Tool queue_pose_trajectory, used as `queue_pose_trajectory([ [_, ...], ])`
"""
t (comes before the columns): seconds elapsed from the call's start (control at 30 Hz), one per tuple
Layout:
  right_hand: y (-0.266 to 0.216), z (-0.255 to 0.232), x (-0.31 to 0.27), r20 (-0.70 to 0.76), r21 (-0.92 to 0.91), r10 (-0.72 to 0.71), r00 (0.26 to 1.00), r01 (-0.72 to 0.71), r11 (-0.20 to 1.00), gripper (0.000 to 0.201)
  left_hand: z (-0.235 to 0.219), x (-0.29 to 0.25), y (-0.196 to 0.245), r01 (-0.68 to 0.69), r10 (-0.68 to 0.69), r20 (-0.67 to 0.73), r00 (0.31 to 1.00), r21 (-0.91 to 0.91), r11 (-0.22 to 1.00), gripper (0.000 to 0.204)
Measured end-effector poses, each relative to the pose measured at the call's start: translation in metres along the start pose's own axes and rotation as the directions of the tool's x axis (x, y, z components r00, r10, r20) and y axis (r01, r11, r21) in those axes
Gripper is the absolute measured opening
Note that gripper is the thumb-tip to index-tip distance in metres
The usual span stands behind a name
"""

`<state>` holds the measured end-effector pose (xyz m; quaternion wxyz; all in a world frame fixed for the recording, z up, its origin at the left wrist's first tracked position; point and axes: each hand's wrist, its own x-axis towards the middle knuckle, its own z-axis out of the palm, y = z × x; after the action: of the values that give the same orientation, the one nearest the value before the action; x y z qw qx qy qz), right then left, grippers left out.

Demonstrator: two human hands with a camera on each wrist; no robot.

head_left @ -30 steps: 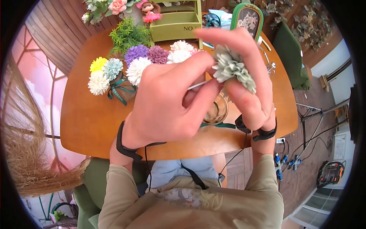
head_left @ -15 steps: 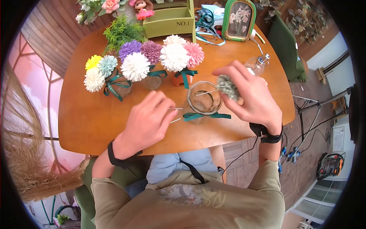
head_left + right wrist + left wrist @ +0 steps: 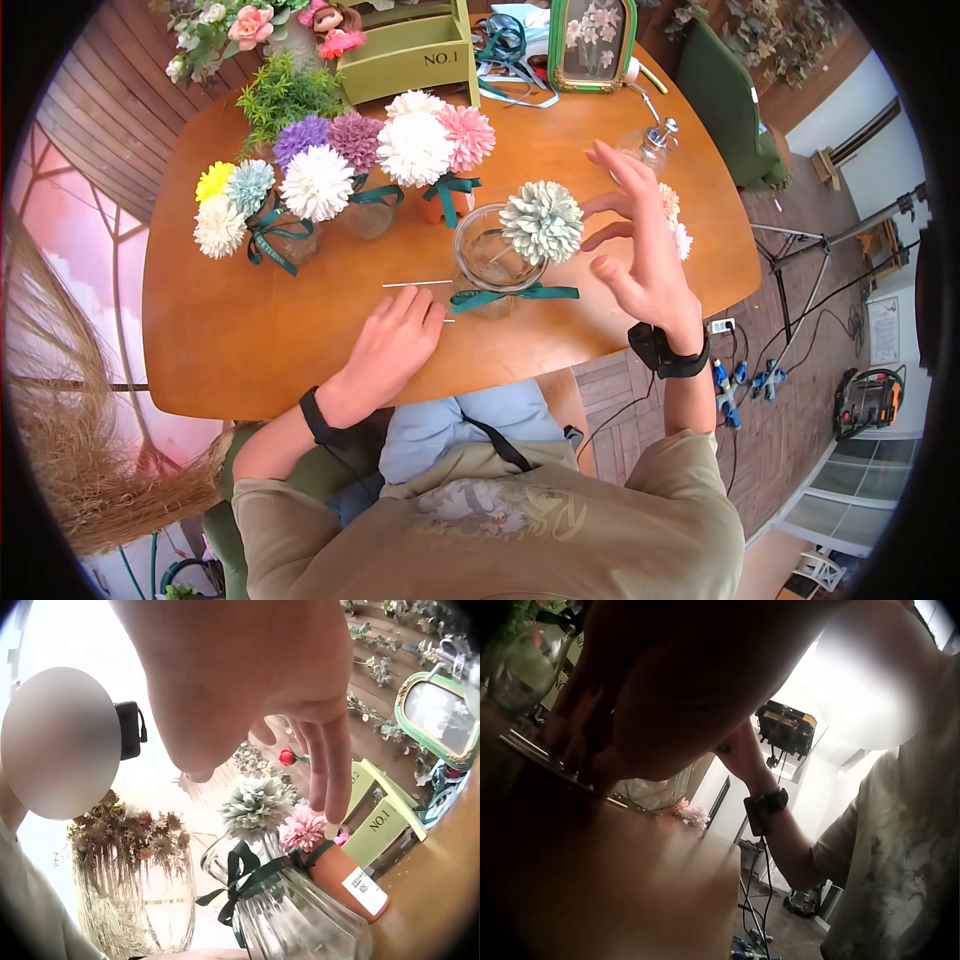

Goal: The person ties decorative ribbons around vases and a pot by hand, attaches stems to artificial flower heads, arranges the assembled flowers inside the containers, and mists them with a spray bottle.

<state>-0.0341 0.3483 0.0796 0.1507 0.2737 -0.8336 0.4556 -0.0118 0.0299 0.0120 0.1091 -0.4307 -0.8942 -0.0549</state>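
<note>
A pale grey-green pompom flower [image 3: 541, 223] stands in a clear glass vase [image 3: 470, 250] with a dark green ribbon bow [image 3: 515, 295], its head leaning over the rim. My right hand [image 3: 650, 255] is just right of the flower, fingers spread and holding nothing. In the right wrist view, the flower head shows below that hand, apart from the fingers. To the left of the vase, my left hand [image 3: 388, 345] is low over the table, fingertips down at thin white sticks [image 3: 418, 284]. In the left wrist view the fingertips overlap the sticks; the palm side is dark.
Behind the vase are several ribbon-tied vases and pots of pompom flowers [image 3: 415, 150]. A green wooden box [image 3: 405, 70], ribbons [image 3: 505, 50] and a green picture frame [image 3: 592, 45] stand farther back. A spray bottle [image 3: 648, 145] and small pink flowers [image 3: 678, 225] are on the right.
The grey-green flower went from between both hands into the vase, and my right hand let go of it and moved slightly away. My left hand came down to the table with the white sticks.
</note>
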Motion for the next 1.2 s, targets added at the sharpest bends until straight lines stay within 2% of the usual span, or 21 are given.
queue_pose_trajectory([
  [0.07,0.007,-0.001,-0.011,-0.184,0.139,0.105,0.977,-0.08,0.987,0.082,-0.003,0.003,0.002,-0.017,0.015,0.08,0.997,0.033,0.999,0.021],
  [0.1,0.012,-0.005,-0.017,-0.183,0.139,0.104,0.978,-0.079,0.987,0.082,-0.002,0.002,0.003,-0.017,0.014,0.08,0.997,0.033,0.999,0.021],
  [0.17,0.025,-0.021,-0.032,-0.422,-0.13,0.195,0.885,-0.272,0.954,0.06,0.002,0.002,0.004,-0.024,0.015,0.109,0.994,0.083,0.996,0.02],
  [0.2,0.034,-0.029,-0.041,-0.421,-0.132,0.195,0.886,-0.273,0.953,0.06,0.003,0.002,0.005,-0.024,0.015,0.107,0.994,0.08,0.997,0.02],
  [0.23,0.044,-0.036,-0.05,-0.483,-0.409,0.16,0.861,-0.383,0.828,0.055,0.003,0.001,0.005,-0.001,-0.008,0.11,0.994,0.073,0.997,0.019],
  [0.27,0.053,-0.041,-0.057,-0.531,-0.631,0.102,0.841,-0.473,0.615,0.051,0.003,0.0,0.005,0.023,-0.031,0.111,0.993,0.068,0.997,0.019],
  [0.3,0.06,-0.044,-0.066,-0.529,-0.634,0.097,0.843,-0.468,0.616,0.051,0.003,-0.001,0.005,0.027,-0.035,0.107,0.994,0.069,0.997,0.019],
  [0.37,0.066,-0.043,-0.086,-0.508,-0.785,0.075,0.858,-0.497,0.37,0.054,0.002,-0.006,0.002,0.065,-0.064,0.103,0.993,0.001,0.998,0.022],
  [0.43,0.068,-0.037,-0.096,-0.526,-0.745,0.156,0.836,-0.542,0.389,0.055,0.0,-0.01,0.0,0.073,-0.073,0.011,0.997,-0.015,0.997,0.023],
  [0.47,0.073,-0.038,-0.102,-0.496,-0.723,0.279,0.822,-0.569,0.391,0.055,-0.001,-0.011,-0.002,0.072,-0.075,-0.082,0.994,-0.033,0.997,0.025],
  [0.5,0.08,-0.039,-0.108,-0.457,-0.702,0.4,0.795,-0.598,0.387,0.054,-0.004,-0.012,-0.002,0.075,-0.078,-0.082,0.994,-0.031,0.997,0.025],
  [0.6,0.09,-0.042,-0.119,-0.422,-0.703,0.349,0.837,-0.545,0.457,0.046,-0.026,-0.012,-0.006,0.163,-0.177,-0.101,0.979,-0.136,0.977,0.026],
  [0.67,0.084,-0.04,-0.118,-0.402,-0.69,0.32,0.858,-0.514,0.51,0.043,-0.041,-0.012,-0.008,0.233,-0.3,-0.17,0.939,-0.328,0.916,0.02],
  [0.73,0.071,-0.041,-0.111,-0.428,-0.556,0.196,0.882,-0.428,0.712,0.037,-0.062,-0.01,-0.012,0.257,-0.354,-0.195,0.915,-0.395,0.882,0.019],
  [0.77,0.058,-0.038,-0.102,-0.424,-0.557,0.193,0.885,-0.424,0.714,0.037,-0.074,-0.008,-0.014,0.272,-0.401,-0.207,0.892,-0.462,0.844,0.018],
  [0.83,0.024,-0.026,-0.082,-0.569,0.016,0.336,0.75,-0.399,0.917,0.036,-0.098,-0.001,-0.013,0.296,-0.458,-0.211,0.864,-0.523,0.799,0.017],
  [0.93,-0.003,-0.02,-0.051,-0.56,0.071,0.23,0.796,-0.23,0.971,0.034,-0.122,0.021,-0.01,0.053,-0.489,-0.396,0.777,-0.733,0.678,0.012],
  [1.03,-0.036,-0.01,-0.009,-0.552,0.088,0.13,0.824,-0.098,0.991,0.035,-0.145,0.046,0.004,-0.077,-0.459,-0.406,0.79,-0.809,0.583,0.016],
  [1.1,-0.059,0.001,0.021,-0.55,0.198,0.067,0.833,0.051,0.979,0.038,-0.158,0.058,0.019,-0.04,-0.483,-0.326,0.813,-0.858,0.512,0.017],
  [1.17,-0.076,0.006,0.046,-0.532,0.259,0.035,0.846,0.123,0.958,0.039,-0.153,0.071,0.014,-0.147,-0.335,-0.426,0.841,-0.774,0.615,0.016],
  [1.2,-0.083,0.008,0.056,-0.508,0.326,0.012,0.861,0.179,0.928,0.04,-0.155,0.077,0.019,-0.158,-0.331,-0.46,0.824,-0.747,0.645,0.014],
])
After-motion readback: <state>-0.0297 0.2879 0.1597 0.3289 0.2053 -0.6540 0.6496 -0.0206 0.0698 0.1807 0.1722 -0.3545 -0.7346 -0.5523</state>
